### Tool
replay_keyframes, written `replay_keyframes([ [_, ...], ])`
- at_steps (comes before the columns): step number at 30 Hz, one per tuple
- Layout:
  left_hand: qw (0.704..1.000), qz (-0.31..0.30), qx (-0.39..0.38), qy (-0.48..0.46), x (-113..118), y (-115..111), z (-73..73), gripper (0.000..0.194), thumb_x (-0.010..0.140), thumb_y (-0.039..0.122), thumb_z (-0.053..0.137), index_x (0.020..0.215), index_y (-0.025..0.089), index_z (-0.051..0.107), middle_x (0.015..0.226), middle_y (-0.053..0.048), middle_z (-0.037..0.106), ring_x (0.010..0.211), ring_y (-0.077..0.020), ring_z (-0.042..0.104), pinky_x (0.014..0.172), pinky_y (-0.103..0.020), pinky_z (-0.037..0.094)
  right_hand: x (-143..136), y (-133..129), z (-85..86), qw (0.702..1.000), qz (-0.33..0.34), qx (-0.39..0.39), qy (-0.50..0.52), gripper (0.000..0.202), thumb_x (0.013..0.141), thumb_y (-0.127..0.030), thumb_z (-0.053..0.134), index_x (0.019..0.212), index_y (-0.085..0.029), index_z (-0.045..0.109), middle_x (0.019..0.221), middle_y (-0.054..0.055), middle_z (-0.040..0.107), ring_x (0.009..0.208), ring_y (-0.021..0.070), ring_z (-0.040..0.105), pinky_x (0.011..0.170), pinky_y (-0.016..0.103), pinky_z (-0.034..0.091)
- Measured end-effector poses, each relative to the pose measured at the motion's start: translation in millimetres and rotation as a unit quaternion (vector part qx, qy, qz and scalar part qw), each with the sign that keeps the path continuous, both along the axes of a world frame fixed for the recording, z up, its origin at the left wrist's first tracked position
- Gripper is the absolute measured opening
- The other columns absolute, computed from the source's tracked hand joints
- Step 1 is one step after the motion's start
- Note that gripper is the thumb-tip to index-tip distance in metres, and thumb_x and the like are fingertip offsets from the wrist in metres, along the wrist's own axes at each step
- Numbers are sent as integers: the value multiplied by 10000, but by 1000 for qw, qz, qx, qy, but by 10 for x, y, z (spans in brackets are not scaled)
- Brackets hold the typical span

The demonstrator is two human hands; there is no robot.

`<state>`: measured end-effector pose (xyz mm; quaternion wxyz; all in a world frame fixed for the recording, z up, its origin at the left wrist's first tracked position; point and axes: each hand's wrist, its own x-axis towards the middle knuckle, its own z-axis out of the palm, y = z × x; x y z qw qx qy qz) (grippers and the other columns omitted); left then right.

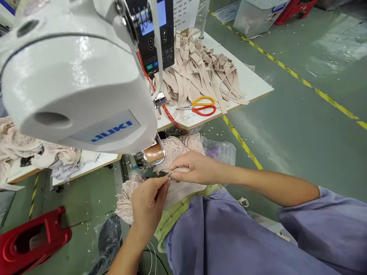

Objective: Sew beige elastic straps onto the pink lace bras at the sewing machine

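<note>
My left hand (149,200) and my right hand (195,168) meet just in front of the sewing machine, fingertips almost touching. Both pinch a narrow beige fabric edge (170,174) between thumb and fingers. It seems to belong to a beige lace garment (177,147), whose patterned part lies beyond the right hand; the join is hidden. More gathered beige fabric (126,202) bulges to the left of my left hand. Above the hands looms the white head of the JUKI sewing machine (86,88), with a brown rounded part (154,152) at its lower end.
Scissors with yellow and red handles (200,107) lie on the white table (255,86), near a heap of beige fabric strips (197,68). A control panel (159,42) stands behind. Red plastic stools (43,236) and a clear bin (255,19) are on the floor.
</note>
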<state>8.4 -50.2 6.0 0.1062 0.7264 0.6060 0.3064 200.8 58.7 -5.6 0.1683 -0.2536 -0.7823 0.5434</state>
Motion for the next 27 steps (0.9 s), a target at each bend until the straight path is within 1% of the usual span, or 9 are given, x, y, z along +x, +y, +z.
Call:
replay_keyframes([
  [5, 999, 8, -36, -18, -9, 24, -2, 104, 931, 233, 609, 927, 222, 712, 792, 7, 756, 650, -111, 678, 610, -200, 494, 10, 24, 18, 999, 27, 28, 2, 199, 913, -255, 568, 982, -182, 739, 901, 19, 745, 795, 141, 657, 723, 250, 431],
  [8, 996, 17, -88, -17, -18, 64, 14, 162, 940, 240, 589, 1060, 219, 696, 813, 9, 757, 684, -122, 689, 615, -204, 492, 5, 37, 35, 998, 37, 49, -5, 205, 922, -254, 567, 999, -174, 739, 876, 25, 740, 776, 140, 652, 711, 252, 425],
  [10, 992, -8, -124, 0, -27, 100, 18, 223, 969, 246, 531, 1137, 211, 673, 846, -1, 760, 724, -131, 696, 622, -210, 483, 1, 51, 35, 998, 37, 55, -8, 200, 921, -254, 577, 1002, -171, 740, 881, 28, 743, 781, 143, 656, 709, 252, 423],
  [12, 990, -36, -136, 32, -32, 128, 6, 239, 996, 256, 462, 1062, 200, 685, 810, -6, 746, 704, -136, 683, 594, -219, 450, -1, 62, 24, 999, 36, 36, -9, 183, 912, -257, 599, 995, -178, 741, 897, 22, 750, 804, 144, 666, 719, 248, 427],
  [16, 992, -7, -78, 100, 7, 139, -57, 303, 1005, 277, 414, 826, 194, 645, 663, 0, 670, 583, -140, 609, 531, -249, 352, -1, 30, -14, 1000, 2, 2, 11, 181, 913, -322, 627, 977, -195, 739, 910, 10, 742, 826, 136, 661, 729, 236, 432],
  [19, 994, 19, -38, 105, 72, 142, -71, 300, 1001, 261, 408, 813, 193, 631, 647, 3, 651, 562, -137, 589, 529, -255, 328, -28, 9, 10, 995, -45, 81, 25, 189, 923, -315, 601, 921, -182, 735, 872, 30, 701, 815, 141, 620, 715, 244, 412],
  [21, 995, 39, -45, 86, 97, 164, -51, 287, 1003, 263, 413, 844, 195, 642, 671, 6, 670, 559, -127, 591, 534, -243, 340, -78, 63, 80, 988, -56, 140, 26, 171, 907, -262, 581, 892, -172, 726, 824, 30, 673, 778, 138, 590, 692, 248, 387],
  [24, 992, 97, -44, 73, 42, 225, -31, 227, 1000, 305, 459, 1002, 208, 664, 722, 13, 700, 579, -120, 610, 554, -224, 370, -206, 271, 239, 984, -32, 173, 7, 139, 852, -211, 583, 819, -164, 709, 794, 17, 664, 713, 119, 554, 651, 243, 348],
  [27, 984, 92, 58, 141, -134, 294, -80, 193, 967, 264, 537, 1106, 215, 662, 671, 23, 669, 578, -122, 595, 564, -229, 358, -337, 498, 384, 983, -7, 176, -54, 175, 817, -185, 571, 662, -158, 649, 691, -6, 619, 603, 91, 467, 577, 252, 276],
])
